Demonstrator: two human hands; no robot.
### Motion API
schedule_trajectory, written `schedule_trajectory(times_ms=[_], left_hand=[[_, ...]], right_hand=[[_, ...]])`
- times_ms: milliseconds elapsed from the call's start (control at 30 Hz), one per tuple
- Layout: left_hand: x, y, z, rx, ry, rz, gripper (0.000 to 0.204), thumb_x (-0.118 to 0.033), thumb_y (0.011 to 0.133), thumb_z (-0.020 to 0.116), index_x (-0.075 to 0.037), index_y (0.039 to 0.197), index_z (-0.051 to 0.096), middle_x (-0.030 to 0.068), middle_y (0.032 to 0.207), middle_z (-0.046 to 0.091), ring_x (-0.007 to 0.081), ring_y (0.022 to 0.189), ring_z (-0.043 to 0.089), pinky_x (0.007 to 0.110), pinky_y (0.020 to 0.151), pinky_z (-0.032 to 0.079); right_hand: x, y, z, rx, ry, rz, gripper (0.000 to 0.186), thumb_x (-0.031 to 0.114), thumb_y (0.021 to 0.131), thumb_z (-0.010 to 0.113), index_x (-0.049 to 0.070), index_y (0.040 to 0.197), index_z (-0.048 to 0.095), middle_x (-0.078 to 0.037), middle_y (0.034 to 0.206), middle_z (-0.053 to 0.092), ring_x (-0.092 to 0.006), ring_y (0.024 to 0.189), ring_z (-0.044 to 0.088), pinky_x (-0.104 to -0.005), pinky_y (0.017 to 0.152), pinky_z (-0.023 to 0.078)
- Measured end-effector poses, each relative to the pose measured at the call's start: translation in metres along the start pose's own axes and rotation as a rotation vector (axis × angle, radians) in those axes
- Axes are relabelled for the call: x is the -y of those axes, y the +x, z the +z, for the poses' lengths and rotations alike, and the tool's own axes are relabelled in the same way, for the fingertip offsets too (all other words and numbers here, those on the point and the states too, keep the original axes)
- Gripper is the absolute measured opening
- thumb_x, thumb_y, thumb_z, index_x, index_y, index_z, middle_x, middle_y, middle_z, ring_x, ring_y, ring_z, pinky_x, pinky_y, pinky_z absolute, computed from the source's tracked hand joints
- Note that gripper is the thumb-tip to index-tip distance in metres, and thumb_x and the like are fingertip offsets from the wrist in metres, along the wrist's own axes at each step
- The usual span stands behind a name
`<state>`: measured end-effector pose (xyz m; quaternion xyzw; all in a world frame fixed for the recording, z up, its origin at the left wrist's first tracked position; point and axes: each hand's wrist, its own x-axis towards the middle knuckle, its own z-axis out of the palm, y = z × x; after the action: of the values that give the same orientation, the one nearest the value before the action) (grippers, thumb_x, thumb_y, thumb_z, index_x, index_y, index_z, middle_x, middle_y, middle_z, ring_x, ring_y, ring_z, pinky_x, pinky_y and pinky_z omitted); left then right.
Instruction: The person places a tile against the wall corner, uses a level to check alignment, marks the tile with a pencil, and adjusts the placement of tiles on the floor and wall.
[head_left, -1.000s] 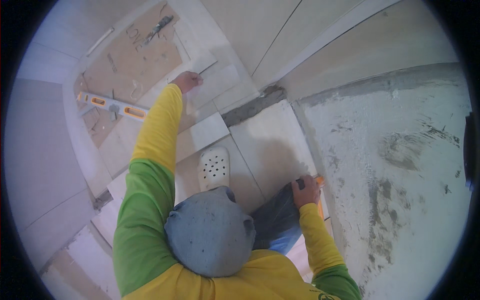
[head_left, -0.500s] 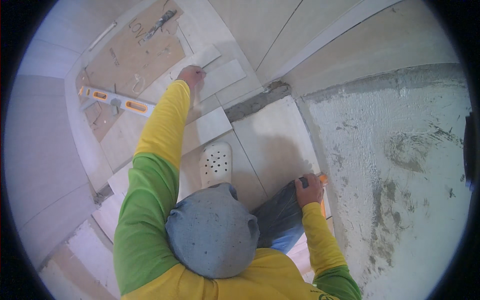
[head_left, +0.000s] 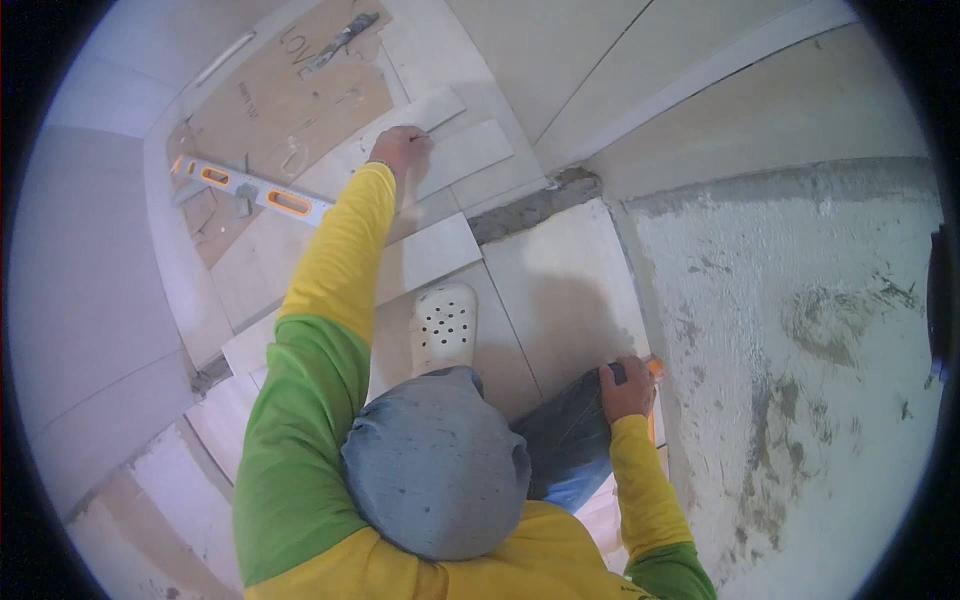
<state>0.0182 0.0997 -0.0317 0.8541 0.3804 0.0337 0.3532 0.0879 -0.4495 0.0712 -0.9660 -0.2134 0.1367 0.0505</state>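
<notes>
My left hand (head_left: 402, 150) reaches out over the pale tile strips, its fingers closed together. A thin dark line shows at the fingertips, too small to name. Under and beside that hand lie a cut tile strip (head_left: 484, 150) and another strip (head_left: 432, 252) nearer me. My right hand (head_left: 628, 388) is curled at my right knee, around a tool with an orange end (head_left: 655, 368); most of the tool is hidden by the hand and leg. A spirit level (head_left: 250, 190) with orange-rimmed openings lies left of my left forearm.
A brown board (head_left: 290, 100) at the far left bears a dark, smeared tool (head_left: 342, 42) and scraps. A mortar-filled gap (head_left: 535, 205) runs between floor tiles. At right is a rough whitish slab (head_left: 740, 350). My white clog (head_left: 444, 325) stands on the tiles.
The whole view has shifted, so the scene sits slightly further right. My left hand remains above the tile strips with its fingers closed. My right hand stays at the knee.
</notes>
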Motion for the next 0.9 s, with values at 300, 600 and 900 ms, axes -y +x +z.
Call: schedule_trajectory(times_ms=[300, 600, 900], left_hand=[[0.024, -0.019, -0.031, -0.217, -0.372, -0.157, 0.036, -0.036, 0.084, 0.066, -0.003, 0.097, 0.072, 0.0126, 0.082, 0.071, 0.0219, 0.08, 0.067, 0.032, 0.075, 0.052], [-0.083, -0.169, -0.031, 0.429, -0.826, 0.112, 0.058, -0.013, 0.088, 0.063, -0.008, 0.142, 0.042, 0.0071, 0.127, 0.06, 0.0161, 0.111, 0.058, 0.028, 0.095, 0.045], [-0.035, -0.302, 0.067, 0.395, -0.06, 0.689, 0.031, -0.028, 0.087, 0.063, -0.013, 0.114, 0.064, 0.0078, 0.137, 0.052, 0.0271, 0.134, 0.041, 0.049, 0.112, 0.026]], right_hand=[[-0.002, 0.004, 0.001, 0.078, 0.036, -0.003, 0.037, 0.036, 0.078, 0.068, 0.01, 0.104, 0.066, -0.013, 0.119, 0.061, -0.0335, 0.114, 0.053, -0.0445, 0.099, 0.04], [-0.007, 0.001, 0.003, 0.025, 0.042, -0.001, 0.039, 0.038, 0.078, 0.068, 0.01, 0.105, 0.066, -0.014, 0.119, 0.06, -0.0334, 0.116, 0.052, -0.0474, 0.099, 0.04], [-0.011, -0.003, 0.007, -0.022, -0.002, -0.042, 0.038, 0.038, 0.079, 0.067, 0.01, 0.104, 0.066, -0.013, 0.119, 0.062, -0.0337, 0.114, 0.054, -0.0442, 0.098, 0.042]])
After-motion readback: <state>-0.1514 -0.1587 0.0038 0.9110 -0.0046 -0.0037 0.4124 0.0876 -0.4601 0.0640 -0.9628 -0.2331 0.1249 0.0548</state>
